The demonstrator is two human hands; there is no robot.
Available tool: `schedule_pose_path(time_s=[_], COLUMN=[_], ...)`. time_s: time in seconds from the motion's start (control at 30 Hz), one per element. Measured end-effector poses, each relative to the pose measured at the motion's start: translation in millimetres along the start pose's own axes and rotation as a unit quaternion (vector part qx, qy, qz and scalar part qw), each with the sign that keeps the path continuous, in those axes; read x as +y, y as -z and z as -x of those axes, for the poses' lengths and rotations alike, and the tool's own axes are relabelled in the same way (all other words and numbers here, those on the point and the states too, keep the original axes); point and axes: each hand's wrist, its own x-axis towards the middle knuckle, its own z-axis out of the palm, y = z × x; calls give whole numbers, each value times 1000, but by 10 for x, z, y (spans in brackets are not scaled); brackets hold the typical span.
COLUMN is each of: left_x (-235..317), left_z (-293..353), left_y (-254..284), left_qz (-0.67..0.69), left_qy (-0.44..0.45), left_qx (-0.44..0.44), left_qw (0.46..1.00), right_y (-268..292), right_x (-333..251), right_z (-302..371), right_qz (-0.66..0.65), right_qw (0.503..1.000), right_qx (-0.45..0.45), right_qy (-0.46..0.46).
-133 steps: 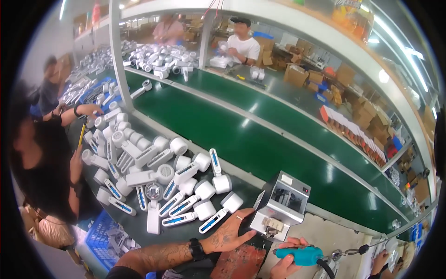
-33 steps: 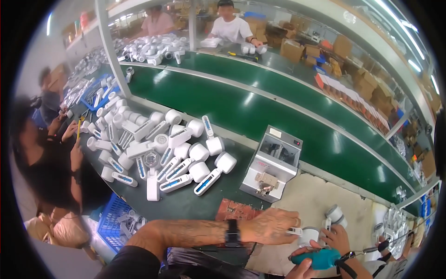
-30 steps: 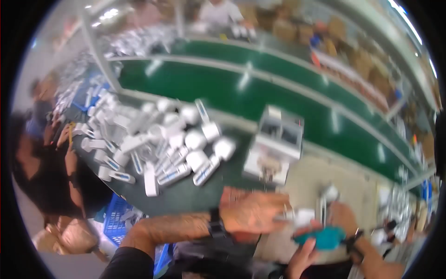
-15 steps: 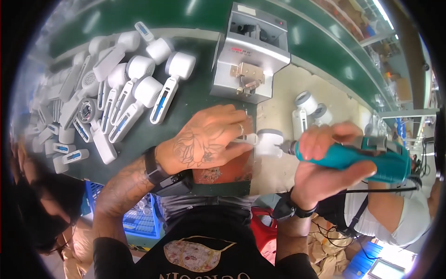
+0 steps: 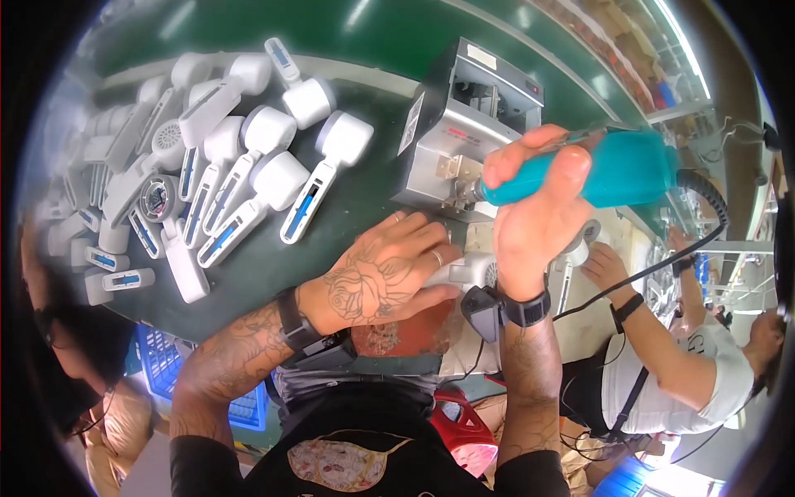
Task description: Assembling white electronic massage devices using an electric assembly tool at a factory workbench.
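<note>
My left hand (image 5: 383,273) is closed round the handle of a white handheld fan (image 5: 475,271) on the table, its round grilled head showing past my fingers; the handle is mostly hidden. My right hand (image 5: 542,211) grips a teal electric screwdriver (image 5: 613,174), held nearly level above the table. Its tip is at the metal front outlet of a grey screw feeder (image 5: 439,141); my fingers partly cover that spot. Under my left hand lies a reddish-brown pad (image 5: 406,334).
Many similar white fans (image 5: 327,157) are heaped on the green table at left. A co-worker's hand (image 5: 605,267) is beside another white fan (image 5: 571,255) at right. The screwdriver's black cord (image 5: 629,282) hangs in a curve. A blue crate (image 5: 161,356) and red stool (image 5: 464,427) are below the table.
My right hand has carried the screwdriver from the fan's head up to the screw feeder. My left hand stays on the fan, whose head has turned. A co-worker's hand now shows at right.
</note>
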Motion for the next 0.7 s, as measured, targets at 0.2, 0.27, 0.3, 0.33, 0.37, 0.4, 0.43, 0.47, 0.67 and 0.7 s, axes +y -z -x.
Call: schedule_pose_path(time_s=[0.2,0.27,0.3,0.33,0.37,0.4,0.43,0.47,0.67,0.7], left_x=[33,13,1,2,22,38,33,26,15,18], left_z=[4,26,39,25,-6,-19,-20,-14,15,16], left_y=[-18,-20,-24,-20,-20,-18,-19,-18,-14,-18], left_qz=[0,-2,-3,-3,-6,-8,-6,-8,-2,-4], left_qy=[8,10,13,17,10,4,6,8,17,15], left_qx=[2,1,3,3,-4,-10,-12,-10,-14,-16], left_qw=[1000,1000,1000,1000,1000,1000,1000,1000,1000,1000], right_y=[46,71,145,233,303,339,373,395,406,412], right_x=[6,18,-37,-144,-224,-257,-274,-278,-206,-203], right_z=[73,110,154,222,305,373,425,453,537,550], right_qz=[-9,-18,-19,-48,-76,-76,-40,-4,-10,-11], right_qw=[1000,998,998,997,993,992,997,999,998,998], right_qx=[-20,-47,-45,-23,0,-2,5,12,13,12], right_qy=[-11,-38,-40,-64,-90,-96,-68,-40,-64,-65])
